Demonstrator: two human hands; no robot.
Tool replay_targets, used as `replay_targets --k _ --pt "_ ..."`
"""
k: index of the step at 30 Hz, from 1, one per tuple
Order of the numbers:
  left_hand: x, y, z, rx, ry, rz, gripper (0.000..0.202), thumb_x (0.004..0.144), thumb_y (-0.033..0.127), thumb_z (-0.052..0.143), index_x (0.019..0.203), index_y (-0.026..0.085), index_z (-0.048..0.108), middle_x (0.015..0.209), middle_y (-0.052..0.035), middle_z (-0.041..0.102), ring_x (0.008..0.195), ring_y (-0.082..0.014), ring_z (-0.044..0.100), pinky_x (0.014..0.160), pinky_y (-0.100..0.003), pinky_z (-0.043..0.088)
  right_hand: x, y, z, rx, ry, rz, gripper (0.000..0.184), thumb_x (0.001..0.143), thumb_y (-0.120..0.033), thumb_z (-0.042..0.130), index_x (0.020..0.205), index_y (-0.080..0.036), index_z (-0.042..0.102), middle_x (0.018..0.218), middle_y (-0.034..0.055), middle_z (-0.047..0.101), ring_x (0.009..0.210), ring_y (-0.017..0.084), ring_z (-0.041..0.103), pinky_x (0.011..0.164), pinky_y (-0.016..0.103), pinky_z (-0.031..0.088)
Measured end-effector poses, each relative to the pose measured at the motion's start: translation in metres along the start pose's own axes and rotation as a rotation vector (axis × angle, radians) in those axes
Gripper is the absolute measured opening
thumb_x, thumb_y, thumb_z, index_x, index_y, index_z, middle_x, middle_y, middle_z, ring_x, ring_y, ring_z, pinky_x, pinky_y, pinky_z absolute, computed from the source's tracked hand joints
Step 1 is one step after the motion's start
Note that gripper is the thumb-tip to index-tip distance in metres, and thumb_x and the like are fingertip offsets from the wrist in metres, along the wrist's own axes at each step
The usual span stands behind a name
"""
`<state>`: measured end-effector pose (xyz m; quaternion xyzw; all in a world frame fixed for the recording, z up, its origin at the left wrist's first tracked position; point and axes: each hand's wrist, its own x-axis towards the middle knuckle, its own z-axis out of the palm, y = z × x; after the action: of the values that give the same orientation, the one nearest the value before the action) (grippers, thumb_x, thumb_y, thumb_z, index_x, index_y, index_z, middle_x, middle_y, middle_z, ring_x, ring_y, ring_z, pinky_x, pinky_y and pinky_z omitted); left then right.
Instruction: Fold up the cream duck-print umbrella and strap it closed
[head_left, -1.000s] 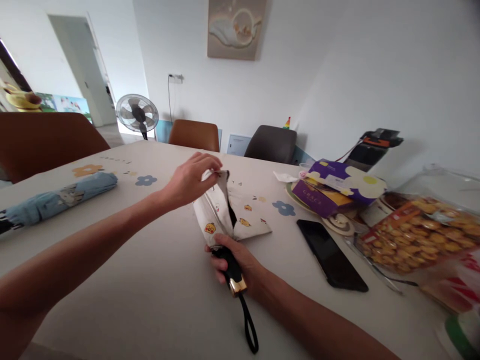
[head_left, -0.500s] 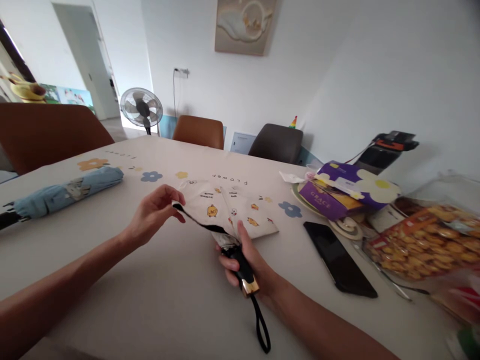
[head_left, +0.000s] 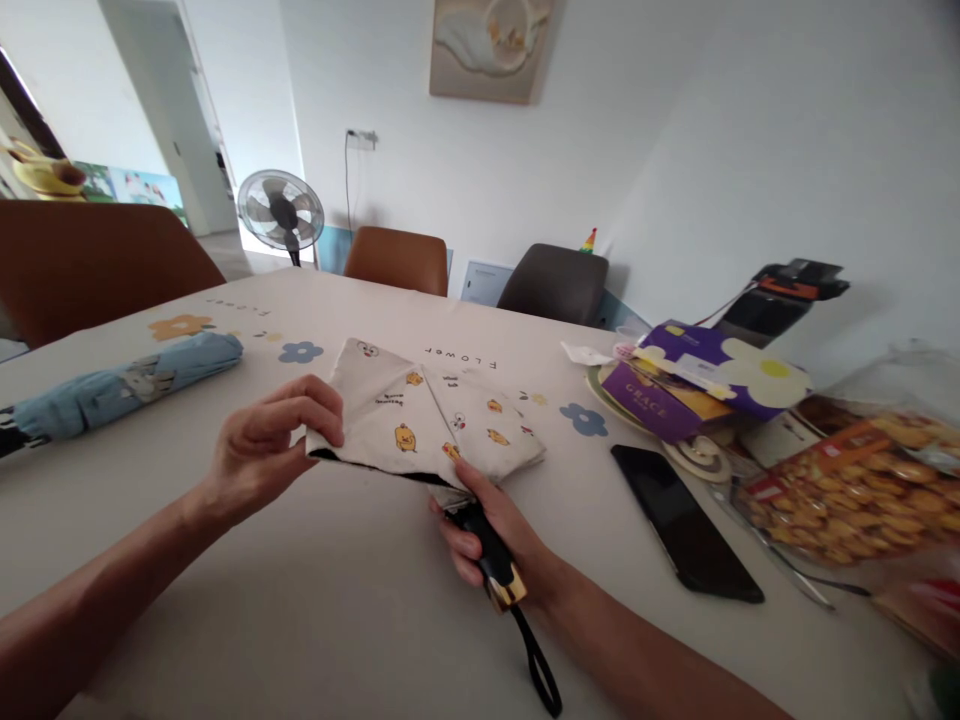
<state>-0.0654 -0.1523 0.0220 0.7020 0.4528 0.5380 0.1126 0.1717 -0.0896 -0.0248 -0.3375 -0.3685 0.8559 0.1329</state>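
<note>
A cream folding umbrella (head_left: 450, 425) with small yellow duck prints is partly unfurled over the table, its black lining showing along the near edge. My left hand (head_left: 281, 432) pinches the fabric's left corner and holds it out to the side. Around the black handle with a gold end, close to the canopy, my right hand (head_left: 491, 530) is closed, its thumb resting on the fabric. A black wrist strap (head_left: 538, 665) dangles from the handle. Off to the left lies a blue folded umbrella (head_left: 135, 385), touched by neither hand.
On the right, a black phone (head_left: 686, 525) lies by a purple box (head_left: 675, 385) and a bag of cookies (head_left: 862, 495). A metal utensil (head_left: 787, 570) is beside the bag. Chairs (head_left: 397, 260) and a fan (head_left: 281, 212) stand beyond the flower-printed table (head_left: 300, 620).
My left hand has moved left and slightly down, drawing the fabric corner wider, so more of the printed panel lies spread out. The right hand keeps its hold on the handle.
</note>
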Motion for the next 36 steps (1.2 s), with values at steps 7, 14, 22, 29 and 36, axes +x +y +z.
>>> replay_targets --k 7,14,22,29,36 --pt "0.008 -0.005 0.000 0.128 -0.286 -0.198 0.021 0.066 0.010 0.048 0.063 0.024 0.063 0.078 -0.0018 0.060 0.069 -0.0148 0.054 0.062 -0.025 0.041 0.001 0.002 -0.002 0.026 0.054 -0.071 0.046 0.082 -0.058 0.043 0.069 -0.015 0.052 0.035 -0.0064 0.041 0.024 0.008 0.039 0.029 0.019 0.030" --pt "0.004 -0.026 0.006 0.288 -0.712 -0.470 0.044 0.056 0.005 0.037 0.070 0.030 0.070 0.071 0.0049 0.068 0.065 -0.0132 0.059 0.060 -0.021 0.041 0.000 0.003 -0.003 0.018 0.067 -0.080 0.044 0.080 -0.058 0.047 0.072 -0.015 0.050 0.036 -0.0072 0.041 0.025 0.008 0.040 0.029 0.019 0.030" --pt "0.015 -0.046 0.028 0.211 -0.034 -0.468 0.023 0.073 0.026 0.050 0.091 0.024 0.064 0.094 -0.0032 0.067 0.085 -0.0178 0.061 0.076 -0.029 0.046 -0.003 0.006 0.002 -0.037 0.056 -0.120 0.037 0.075 -0.051 0.053 0.070 -0.015 0.050 0.034 -0.0070 0.042 0.024 0.008 0.038 0.028 0.018 0.033" --pt "0.061 -0.063 0.044 0.086 0.157 -0.581 0.023 0.072 0.037 0.059 0.087 0.020 0.065 0.091 -0.0051 0.067 0.083 -0.0185 0.058 0.077 -0.030 0.043 -0.007 0.014 0.010 -0.257 0.151 -0.195 0.035 0.070 -0.047 0.057 0.059 -0.016 0.046 0.032 -0.0049 0.043 0.022 0.009 0.038 0.024 0.019 0.031" --pt "0.070 -0.061 0.043 0.100 0.262 -0.585 0.023 0.067 0.039 0.064 0.079 0.020 0.069 0.073 -0.0019 0.065 0.065 -0.0141 0.053 0.060 -0.025 0.040 -0.011 0.011 0.016 -0.317 0.187 -0.198 0.031 0.068 -0.045 0.057 0.065 -0.017 0.045 0.032 -0.0055 0.043 0.023 0.010 0.039 0.023 0.019 0.032"
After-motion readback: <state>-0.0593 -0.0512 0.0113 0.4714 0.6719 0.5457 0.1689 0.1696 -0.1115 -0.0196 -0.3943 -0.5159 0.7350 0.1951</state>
